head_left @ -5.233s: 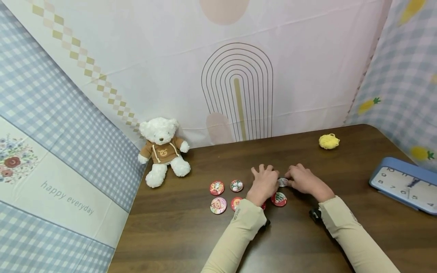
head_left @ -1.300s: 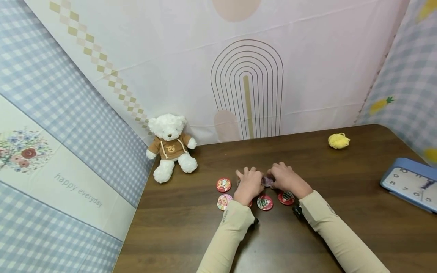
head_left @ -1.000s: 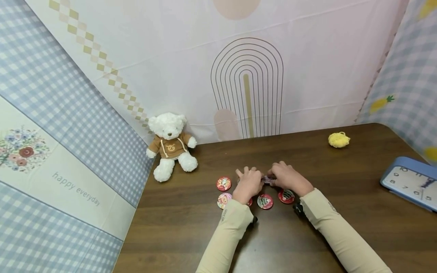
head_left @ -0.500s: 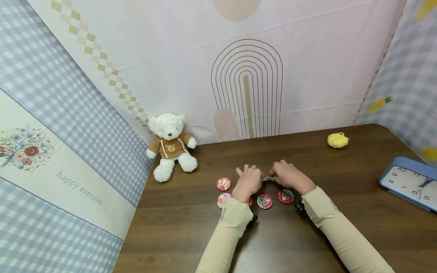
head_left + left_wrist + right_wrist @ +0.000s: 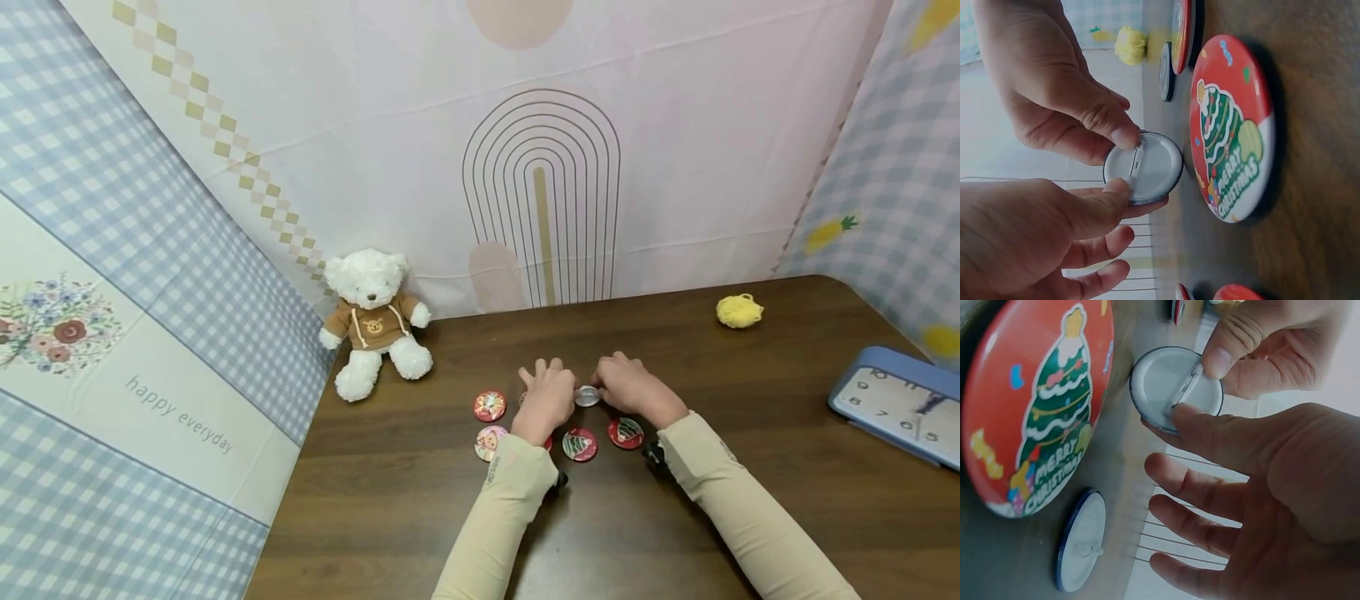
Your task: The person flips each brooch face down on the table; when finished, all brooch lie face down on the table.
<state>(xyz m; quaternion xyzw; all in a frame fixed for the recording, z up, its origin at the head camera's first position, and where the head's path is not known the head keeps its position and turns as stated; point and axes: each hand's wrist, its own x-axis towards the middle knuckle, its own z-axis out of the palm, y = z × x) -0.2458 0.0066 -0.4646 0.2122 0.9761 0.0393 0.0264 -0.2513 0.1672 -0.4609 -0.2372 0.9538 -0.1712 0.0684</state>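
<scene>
A round pin badge (image 5: 587, 397) stands tilted just above the table, its silver back and pin bar (image 5: 1137, 161) facing the person. My left hand (image 5: 550, 398) pinches its left edge, with the thumb on one end of the bar and the other fingers spread. My right hand (image 5: 633, 388) grips the opposite edge, its thumb at the bar's other end. Below lie two red Christmas-tree badges (image 5: 580, 444) (image 5: 626, 432). Another badge (image 5: 1082, 542) lies back up beyond the right hand, hidden in the head view. Whether the pin is fastened I cannot tell.
To the left are a red badge (image 5: 490, 406) and a pink one (image 5: 491, 443); others are partly covered by the left hand. A white teddy bear (image 5: 372, 325) sits at the back left. A yellow yarn ball (image 5: 739, 311) and a blue clock (image 5: 896, 406) are to the right.
Since the earliest frame, both hands have shifted left along the badges. The badge between them, purple-looking about a second ago, has been tipped and now shows its silver back.
</scene>
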